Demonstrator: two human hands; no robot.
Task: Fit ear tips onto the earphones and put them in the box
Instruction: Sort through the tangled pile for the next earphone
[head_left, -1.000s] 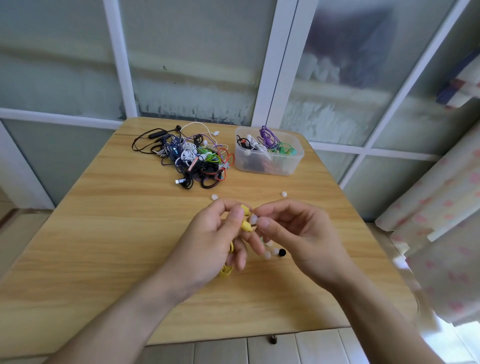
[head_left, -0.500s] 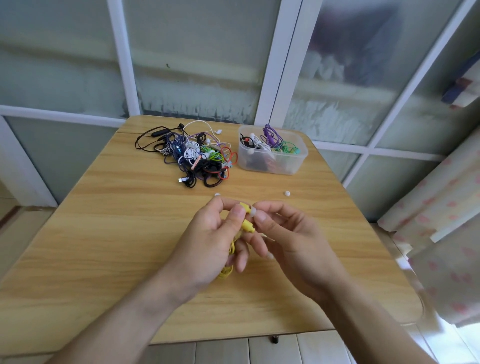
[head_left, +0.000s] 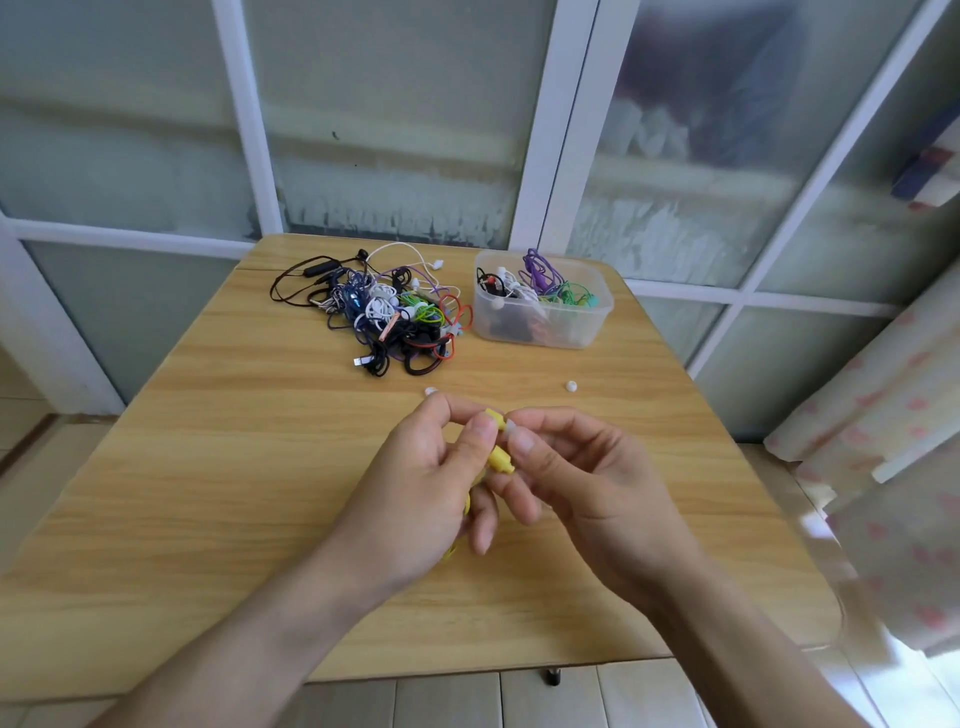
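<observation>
Over the middle of the wooden table (head_left: 218, 467), my left hand (head_left: 421, 499) grips a pair of yellow earphones (head_left: 500, 460); one bud sticks up between thumb and forefinger, the other hangs just below, and the cable is mostly hidden in my palm. My right hand (head_left: 582, 483) pinches a small white ear tip (head_left: 510, 426) against the upper bud. A clear plastic box (head_left: 543, 332) with several earphones inside stands at the far right. A tangled pile of earphones (head_left: 389, 314) lies to its left.
Two loose white ear tips lie on the table, one (head_left: 571, 386) to the right and one (head_left: 430, 391) just beyond my left fingers. Frosted window panels stand behind the table. A patterned curtain (head_left: 893, 426) hangs at the right edge.
Both hands stay together on the yellow earphones. The dark and white ear tips seen under my right hand a second ago are hidden now.
</observation>
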